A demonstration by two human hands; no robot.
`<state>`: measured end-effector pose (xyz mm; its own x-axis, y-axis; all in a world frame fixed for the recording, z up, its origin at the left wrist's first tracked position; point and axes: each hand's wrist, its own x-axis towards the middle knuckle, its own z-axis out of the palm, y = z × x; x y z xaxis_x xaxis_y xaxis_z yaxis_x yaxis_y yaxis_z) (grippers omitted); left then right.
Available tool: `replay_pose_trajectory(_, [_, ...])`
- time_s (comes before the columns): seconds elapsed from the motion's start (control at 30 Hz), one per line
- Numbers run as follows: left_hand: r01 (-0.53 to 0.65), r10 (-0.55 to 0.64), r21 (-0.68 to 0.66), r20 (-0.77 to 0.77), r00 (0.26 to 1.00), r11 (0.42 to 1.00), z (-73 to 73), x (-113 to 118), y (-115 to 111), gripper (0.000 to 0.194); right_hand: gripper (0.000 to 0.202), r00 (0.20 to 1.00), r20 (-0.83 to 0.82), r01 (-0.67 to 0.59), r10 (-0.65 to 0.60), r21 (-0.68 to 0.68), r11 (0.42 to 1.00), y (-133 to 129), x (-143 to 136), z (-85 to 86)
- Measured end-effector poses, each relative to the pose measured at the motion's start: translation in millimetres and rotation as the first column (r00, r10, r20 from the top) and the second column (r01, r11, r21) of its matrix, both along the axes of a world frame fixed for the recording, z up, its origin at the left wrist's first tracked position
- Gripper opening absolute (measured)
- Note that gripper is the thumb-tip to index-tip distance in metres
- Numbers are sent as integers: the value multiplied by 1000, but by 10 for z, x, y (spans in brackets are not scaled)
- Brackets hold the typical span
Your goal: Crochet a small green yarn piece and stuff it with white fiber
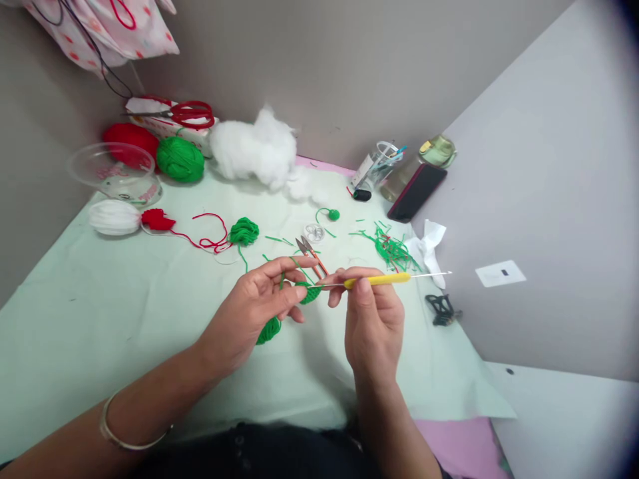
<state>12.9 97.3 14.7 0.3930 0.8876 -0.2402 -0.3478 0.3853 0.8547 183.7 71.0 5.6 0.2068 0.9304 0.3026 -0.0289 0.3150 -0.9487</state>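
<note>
Between the thumb and fingers of my left hand (259,296) is a small piece of green crochet work (309,293). Green yarn runs over that hand's fingers. My right hand (373,313) grips a crochet hook (384,280) by its yellow handle, with metal ends on both sides. The hook's left end meets the green piece; the exact stitch is too small to make out. Below my left hand lies a green yarn bundle (269,330), partly hidden by the fingers. Thread snips (312,255) with orange handles lie on the table just beyond my hands.
Green yarn scraps (392,249) lie right of centre, near a leaning phone (417,192) and a clear cup (378,165). White stuffing (254,150), a green yarn ball (180,159), red scissors (192,114) and a plastic tub (112,166) stand along the back left.
</note>
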Motion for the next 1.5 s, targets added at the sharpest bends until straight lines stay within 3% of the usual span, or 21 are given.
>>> replay_pose_trajectory(0.1, [-20, 23, 39, -64, 998, 999, -21, -10, -15, 27, 20, 968, 228, 78, -102, 115, 990, -41, -27, 29])
replay_pose_trajectory(0.2, [-75, 89, 99, -141, 986, 992, -38, -7, -52, 29, 22, 829, 505, 81, -239, 314, 946, -86, -49, 18])
replay_pose_trajectory(0.27, [-114, 136, 130, -173, 976, 985, -38, 0, -75, 31, 24, 753, 587, 43, -298, 408, 912, -101, -58, -1])
replay_pose_trajectory(0.33, [-123, 146, 139, -172, 974, 983, -35, 5, -84, 32, 25, 752, 574, 55, -324, 435, 899, -101, -64, -14])
replay_pose_trajectory(0.47, [-90, 106, 118, -136, 985, 989, -44, 7, -70, 33, 24, 834, 468, 115, -293, 371, 921, -82, -65, -17])
replay_pose_trajectory(0.67, [-95, 128, 165, -203, 971, 982, -31, 3, -67, 34, 24, 788, 534, 67, -307, 423, 904, -81, -46, -36])
replay_pose_trajectory(0.83, [-112, 195, 285, -285, 938, 952, 16, 20, -87, 32, 26, 811, 504, 74, -298, 416, 906, -58, -39, -24])
replay_pose_trajectory(0.9, [-141, 237, 317, -290, 927, 938, 16, 46, -109, 31, 25, 776, 539, 78, -327, 432, 898, -50, -45, -59])
replay_pose_trajectory(0.97, [-176, 250, 285, -249, 936, 942, 7, 76, -131, 31, 24, 684, 620, 49, -384, 486, 872, -50, -52, -123])
replay_pose_trajectory(1.03, [-151, 173, 155, -139, 975, 976, -5, 97, -134, 36, 22, 562, 675, 12, -478, 571, 821, -56, -52, -186])
replay_pose_trajectory(1.1, [-42, 42, -25, 21, 999, 999, -9, 99, -108, 39, 27, 497, 683, -9, -536, 622, 783, -66, -44, -211])
replay_pose_trajectory(1.13, [15, -6, -103, 93, 996, 995, -7, 92, -85, 38, 28, 515, 671, 9, -533, 618, 786, -70, -38, -202])
replay_pose_trajectory(1.2, [66, -28, -202, 184, 983, 977, 9, 64, -32, 33, 28, 642, 616, 73, -457, 544, 836, -75, -25, -147])
replay_pose_trajectory(1.27, [39, 10, -228, 212, 977, 973, 32, 31, 10, 28, 24, 801, 476, 153, -364, 426, 892, -70, -20, -71])
replay_pose_trajectory(1.33, [22, 23, -204, 213, 977, 979, 52, 11, 27, 26, 21, 905, 323, 175, -278, 312, 934, -54, -27, -12])
replay_pose_trajectory(1.4, [19, 13, -157, 198, 980, 987, 59, 13, 17, 27, 20, 946, 254, 139, -202, 243, 960, -33, -46, 14])
replay_pose_trajectory(1.5, [16, -4, -81, 139, 990, 997, 45, 44, -16, 28, 19, 932, 322, 86, -164, 244, 966, -17, -75, 1])
